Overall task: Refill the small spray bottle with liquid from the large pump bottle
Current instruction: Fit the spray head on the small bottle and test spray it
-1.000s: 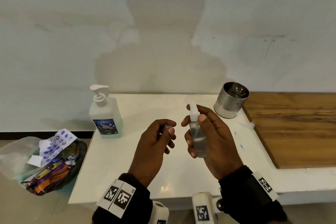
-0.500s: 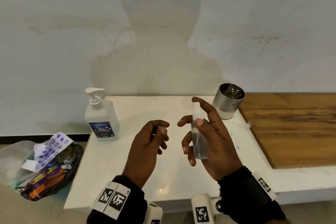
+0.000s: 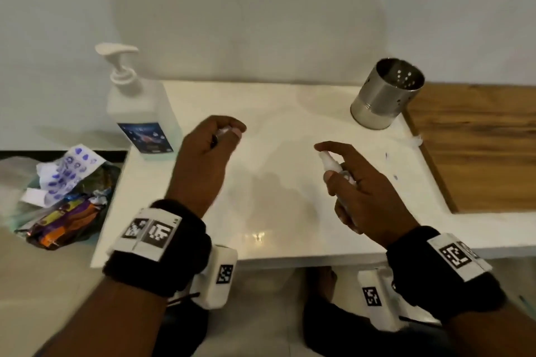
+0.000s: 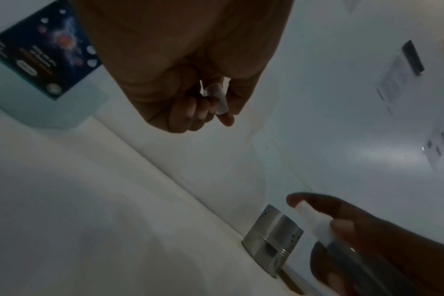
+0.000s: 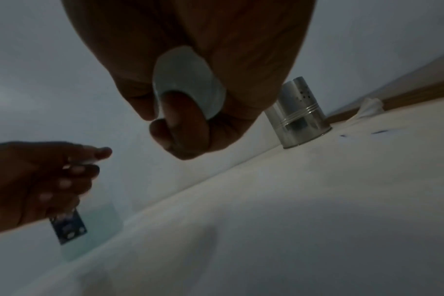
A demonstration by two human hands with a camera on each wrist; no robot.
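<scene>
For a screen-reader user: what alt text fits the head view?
A person's right hand holds a small spray bottle over a white table, while the left hand pinches a small clear cap. A large pump bottle stands at the back left.

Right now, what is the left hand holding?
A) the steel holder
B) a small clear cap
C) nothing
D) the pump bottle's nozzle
B: the left hand pinches a small clear cap in its fingertips, apart from the spray bottle gripped in the right hand; the pump bottle stands untouched.
</scene>
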